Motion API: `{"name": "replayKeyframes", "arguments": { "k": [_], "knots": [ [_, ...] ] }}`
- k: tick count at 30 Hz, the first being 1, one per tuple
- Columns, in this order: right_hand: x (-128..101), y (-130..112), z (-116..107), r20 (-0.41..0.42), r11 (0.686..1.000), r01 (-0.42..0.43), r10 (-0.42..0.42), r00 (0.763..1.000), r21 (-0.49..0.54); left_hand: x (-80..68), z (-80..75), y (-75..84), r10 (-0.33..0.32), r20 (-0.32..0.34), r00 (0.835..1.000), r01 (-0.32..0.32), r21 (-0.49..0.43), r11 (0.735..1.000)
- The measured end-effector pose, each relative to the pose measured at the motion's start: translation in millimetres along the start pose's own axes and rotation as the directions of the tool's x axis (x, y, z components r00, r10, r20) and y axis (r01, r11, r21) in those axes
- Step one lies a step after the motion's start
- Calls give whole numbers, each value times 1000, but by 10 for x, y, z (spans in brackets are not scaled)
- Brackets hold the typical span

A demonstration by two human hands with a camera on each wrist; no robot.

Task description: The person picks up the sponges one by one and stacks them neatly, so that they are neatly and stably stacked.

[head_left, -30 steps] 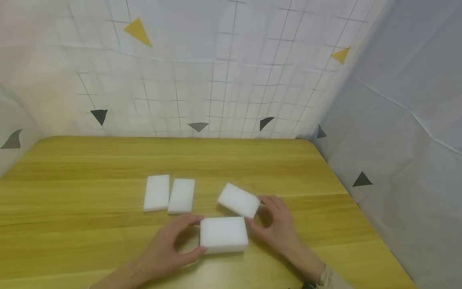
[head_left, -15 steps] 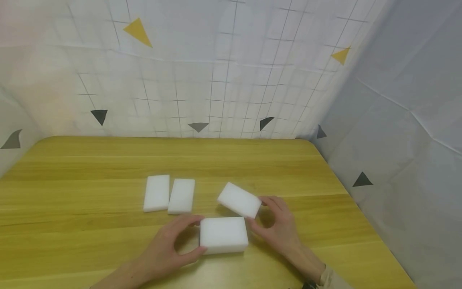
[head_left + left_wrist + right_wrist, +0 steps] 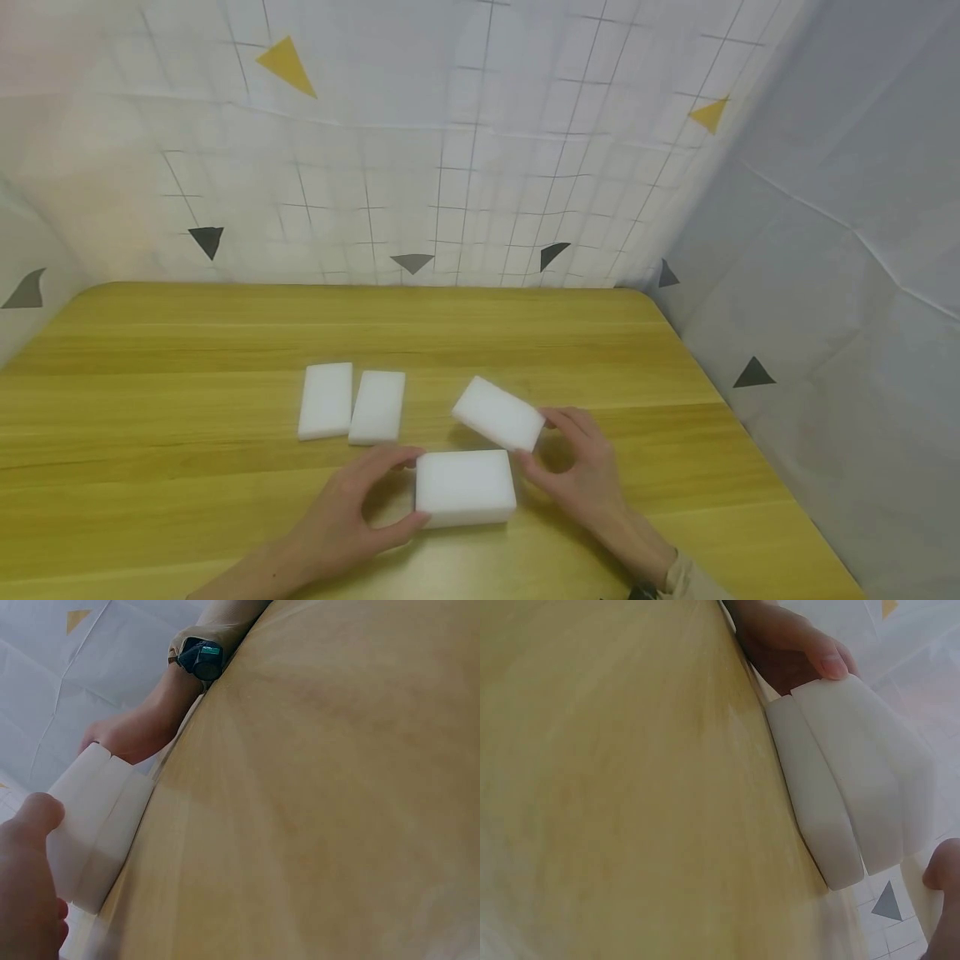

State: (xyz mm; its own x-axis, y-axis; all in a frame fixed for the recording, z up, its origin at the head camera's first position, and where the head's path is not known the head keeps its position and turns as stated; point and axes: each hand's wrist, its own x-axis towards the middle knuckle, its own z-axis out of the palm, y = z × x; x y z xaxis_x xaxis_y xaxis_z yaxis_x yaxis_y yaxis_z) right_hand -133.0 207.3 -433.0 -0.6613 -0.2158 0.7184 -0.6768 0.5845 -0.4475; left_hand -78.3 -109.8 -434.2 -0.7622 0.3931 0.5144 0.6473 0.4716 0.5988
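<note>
Left hand point(image 3: 348, 512) grips a crosswise stack point(image 3: 465, 485); right hand point(image 3: 583, 471) pinches a block point(image 3: 498, 413) slanting lengthwise far-left, seemingly raised.

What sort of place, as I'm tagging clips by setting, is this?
Probably a makeshift indoor recording booth: a round-cornered, yellowish wood-grain tabletop sits before a white, fabric-like sheet with thin grid lines and coloured triangles; a creased, pale-grey sheet hangs at the right.
</note>
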Motion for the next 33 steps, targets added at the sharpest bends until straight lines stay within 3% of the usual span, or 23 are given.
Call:
{"name": "replayKeyframes", "arguments": {
  "k": [11,17,25,33],
  "knots": [
    [14,-20,-16,-46,994,77,-74,996,77,2,-4,8,-9,1,1000,9,-9,1000],
    [11,5,-16,-79,994,77,-71,994,71,4,-3,6,-7,-2,1000,7,-10,1000],
    [17,-14,-24,-61,990,121,-117,991,66,5,-3,4,1,-8,1000,-1,-7,1000],
    [16,-34,-18,-48,973,193,-188,981,130,9,-8,13,-6,3,1000,6,-8,1000]
  ]
}}
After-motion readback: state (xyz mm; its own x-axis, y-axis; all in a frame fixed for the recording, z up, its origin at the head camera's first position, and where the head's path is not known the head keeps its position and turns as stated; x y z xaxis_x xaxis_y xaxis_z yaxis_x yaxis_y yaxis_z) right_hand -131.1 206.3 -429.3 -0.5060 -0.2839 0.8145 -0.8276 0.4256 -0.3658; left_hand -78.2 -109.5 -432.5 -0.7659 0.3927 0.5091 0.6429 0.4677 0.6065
